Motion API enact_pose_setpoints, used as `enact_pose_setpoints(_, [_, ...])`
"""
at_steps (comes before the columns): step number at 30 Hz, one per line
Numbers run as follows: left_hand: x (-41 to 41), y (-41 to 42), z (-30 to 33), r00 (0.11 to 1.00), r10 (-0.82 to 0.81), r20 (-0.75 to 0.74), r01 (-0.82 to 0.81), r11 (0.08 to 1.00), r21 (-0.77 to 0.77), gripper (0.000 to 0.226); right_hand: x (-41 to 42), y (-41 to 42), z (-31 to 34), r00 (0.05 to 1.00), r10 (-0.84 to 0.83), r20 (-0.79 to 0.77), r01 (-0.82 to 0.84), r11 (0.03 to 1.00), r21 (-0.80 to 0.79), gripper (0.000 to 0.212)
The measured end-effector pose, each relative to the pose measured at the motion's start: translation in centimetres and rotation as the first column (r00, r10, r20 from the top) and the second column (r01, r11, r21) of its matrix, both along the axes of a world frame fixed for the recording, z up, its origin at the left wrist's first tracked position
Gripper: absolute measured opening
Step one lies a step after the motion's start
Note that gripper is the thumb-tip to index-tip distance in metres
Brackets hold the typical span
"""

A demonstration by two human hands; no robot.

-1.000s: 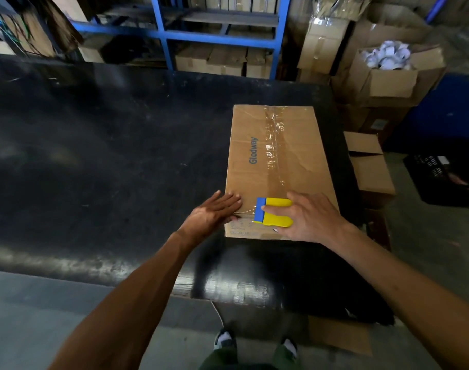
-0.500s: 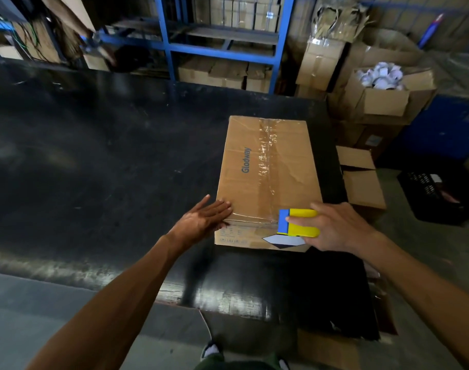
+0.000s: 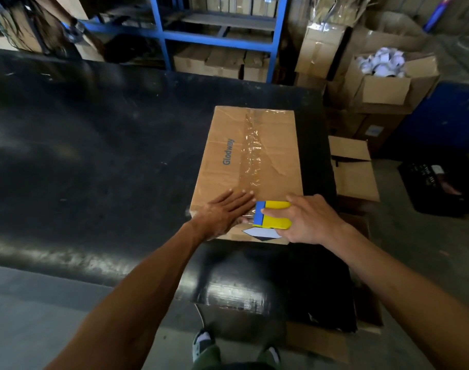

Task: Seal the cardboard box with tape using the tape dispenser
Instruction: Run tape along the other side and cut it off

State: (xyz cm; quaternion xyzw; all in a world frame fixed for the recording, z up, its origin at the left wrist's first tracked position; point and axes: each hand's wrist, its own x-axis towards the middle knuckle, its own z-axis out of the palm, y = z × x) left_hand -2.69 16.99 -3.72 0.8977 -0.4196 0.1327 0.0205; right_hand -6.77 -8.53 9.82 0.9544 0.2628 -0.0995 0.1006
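A long brown cardboard box [image 3: 228, 145] printed "Glodway" lies on the black table [image 3: 94, 156], with a wrinkled strip of clear tape [image 3: 252, 150] running down its top seam. My right hand [image 3: 311, 220] grips a yellow and blue tape dispenser [image 3: 272, 216] at the box's near end, over the front edge. My left hand [image 3: 225, 212] lies flat with spread fingers on the near left part of the box top, just left of the dispenser. A white and black label [image 3: 260, 233] shows on the box's front face below the dispenser.
Open cardboard boxes [image 3: 353, 166] stand on the floor right of the table, one holding white objects [image 3: 380, 62]. A blue metal shelf rack [image 3: 217, 41] with more boxes is behind. A black crate [image 3: 439, 182] sits far right. My feet [image 3: 204, 343] are under the table's near edge.
The dispenser drew toward me to the box's near end and hangs over the front edge. My left hand slid further onto the box top, closer to the dispenser.
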Motion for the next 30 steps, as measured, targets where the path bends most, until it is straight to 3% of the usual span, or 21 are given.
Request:
enact_pose_setpoints(10, [-0.3, 0.2, 0.3, 0.999, 0.034, -0.005, -0.033, 0.998, 0.048, 0.057, -0.5, -1.2, -0.3, 0.996, 0.073, 0.059, -0.075, 0.996, 0.043, 0.056])
enact_pose_setpoints(17, [-0.6, 0.0, 0.7, 0.998, 0.06, 0.025, -0.062, 0.995, 0.076, 0.058, -0.6, -9.8, -0.2, 0.989, 0.116, 0.087, -0.119, 0.992, 0.036, 0.061])
enact_pose_setpoints(23, [-1.4, -0.6, 1.6, 0.997, 0.077, -0.01, -0.075, 0.987, 0.145, 0.065, -0.4, -10.7, -1.4, 0.984, 0.151, 0.098, -0.159, 0.984, 0.077, 0.062])
enact_pose_setpoints(30, [-1.1, -8.8, 1.4, 1.0, 0.014, 0.004, -0.014, 0.99, 0.139, 0.063, -0.3, -11.2, -2.0, 0.978, 0.144, 0.15, -0.162, 0.98, 0.113, 0.06])
